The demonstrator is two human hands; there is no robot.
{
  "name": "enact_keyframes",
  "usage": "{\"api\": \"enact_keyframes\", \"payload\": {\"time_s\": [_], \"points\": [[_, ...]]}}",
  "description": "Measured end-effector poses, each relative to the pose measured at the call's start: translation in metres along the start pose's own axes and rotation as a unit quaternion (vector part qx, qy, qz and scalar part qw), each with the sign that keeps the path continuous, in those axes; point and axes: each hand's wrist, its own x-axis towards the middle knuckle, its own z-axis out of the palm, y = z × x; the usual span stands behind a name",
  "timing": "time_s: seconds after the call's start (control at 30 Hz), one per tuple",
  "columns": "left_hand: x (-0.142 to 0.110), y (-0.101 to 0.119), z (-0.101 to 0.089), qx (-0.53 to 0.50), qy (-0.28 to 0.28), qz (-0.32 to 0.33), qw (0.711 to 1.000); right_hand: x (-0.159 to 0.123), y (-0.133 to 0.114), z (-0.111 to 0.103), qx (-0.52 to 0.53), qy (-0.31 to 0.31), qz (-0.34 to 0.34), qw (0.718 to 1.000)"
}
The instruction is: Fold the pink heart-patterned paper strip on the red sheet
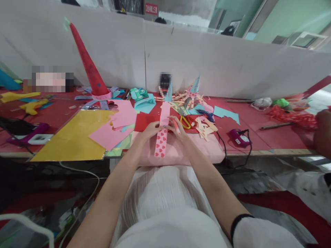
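Note:
A long pink paper strip [161, 143] lies in front of me, its near half covered with red hearts and its far half plain. My left hand [153, 128] has its fingers closed at the strip's left edge. At the right edge, my right hand [177, 129] holds a salmon-coloured marker [176, 126] with its fingers bent around it, and its fingertips also touch the strip. Beneath is a pink padded surface [207, 150]. Scissors with yellow handles [185, 122] lie just beyond my right hand, partly among paper scraps.
Left of my hands are pink paper sheets [124, 113] and a yellow sheet [77, 137]. A tall red paper cone [89, 65] stands behind them. Cut strips [205, 126] and a purple device with a cord [240, 137] lie to the right. Another person's arm [322, 132] is at the right edge.

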Motion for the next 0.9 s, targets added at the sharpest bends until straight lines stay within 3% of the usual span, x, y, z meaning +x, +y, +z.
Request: {"api": "enact_keyframes", "payload": {"time_s": [0.17,0.3,0.53,0.7,0.9], "points": [[0.001,0.001,0.001,0.015,0.006,-0.003,1.0,0.002,0.001,0.001,0.003,0.016,-0.007,1.0],[0.004,-0.004,0.003,0.084,0.044,0.016,0.995,0.004,0.001,0.001,0.017,0.044,0.012,0.999],[0.007,-0.008,0.004,0.113,0.082,0.016,0.99,0.005,0.007,-0.004,-0.014,0.024,-0.012,1.0],[0.006,-0.006,0.003,0.117,0.043,0.009,0.992,0.008,0.012,-0.01,-0.082,0.067,-0.051,0.993],[0.002,-0.006,0.001,0.107,-0.018,0.008,0.994,0.015,0.026,-0.022,-0.102,0.186,-0.046,0.976]]}}
